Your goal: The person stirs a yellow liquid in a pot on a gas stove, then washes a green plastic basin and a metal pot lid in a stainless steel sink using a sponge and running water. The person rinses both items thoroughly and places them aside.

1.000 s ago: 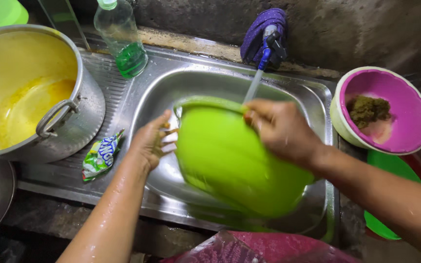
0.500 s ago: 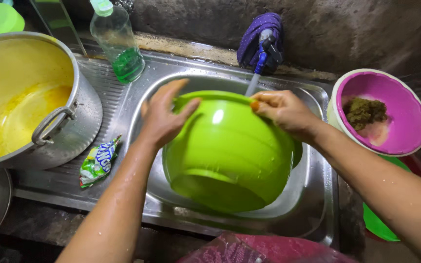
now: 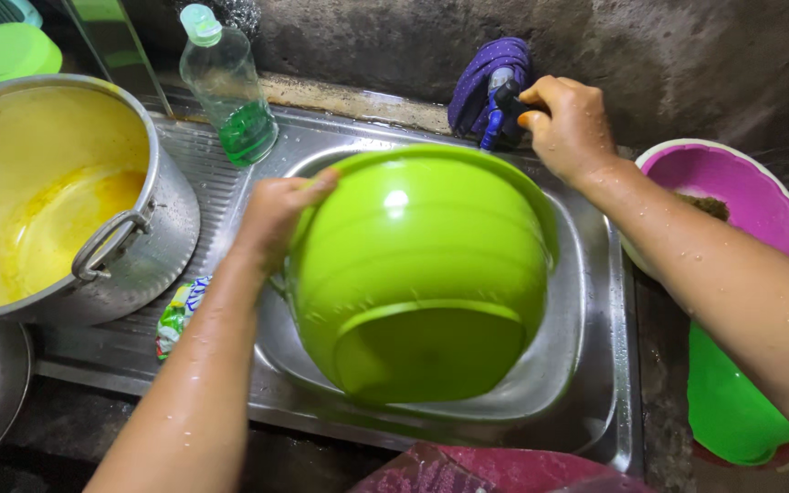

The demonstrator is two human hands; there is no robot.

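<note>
Your left hand (image 3: 271, 215) grips the green bowl (image 3: 422, 274) tilted over the sink (image 3: 595, 365); your right hand (image 3: 568, 123) pinches the tap (image 3: 504, 100). The pot (image 3: 47, 201) holds yellow residue.

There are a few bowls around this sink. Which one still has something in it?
The pink bowl right of the sink: a brownish clump lies inside. The big green bowl is tipped bottom-up in the left hand.
</note>
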